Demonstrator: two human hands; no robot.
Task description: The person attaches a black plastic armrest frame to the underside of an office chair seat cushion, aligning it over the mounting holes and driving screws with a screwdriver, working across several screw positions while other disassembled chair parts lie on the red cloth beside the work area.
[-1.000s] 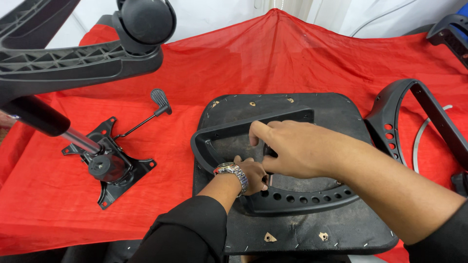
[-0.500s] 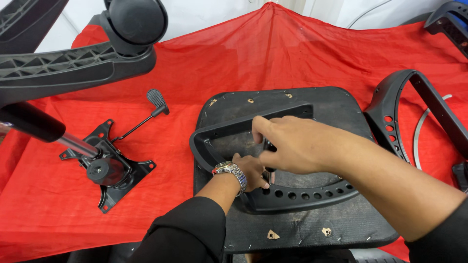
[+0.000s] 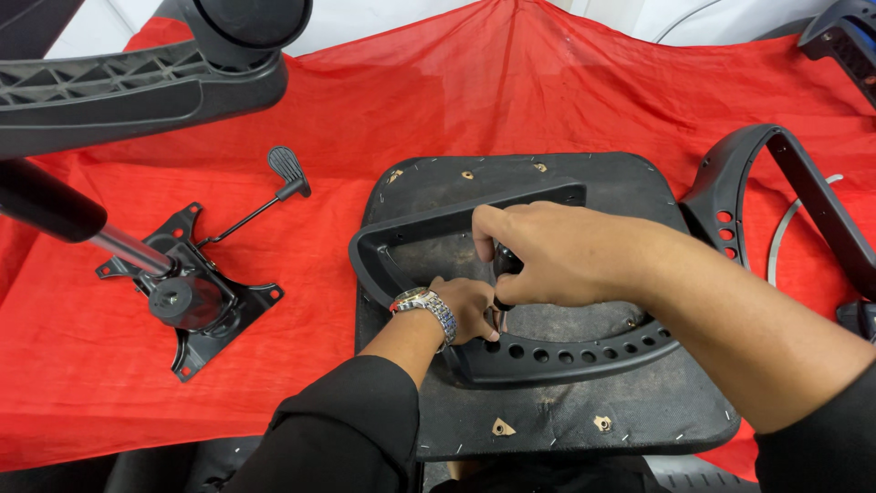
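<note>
Right hand (image 3: 557, 256) clamped on a small black tool (image 3: 505, 265); left hand (image 3: 467, 309) steadies the black armrest (image 3: 547, 351) upon the upturned seat base (image 3: 566, 411), its grip hidden.

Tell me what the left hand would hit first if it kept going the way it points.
The left hand points up and right, toward the right hand, which grips a small dark tool. It would probably meet that tool or the right hand's fingers first, inside the black armrest; depth is unclear.
</note>
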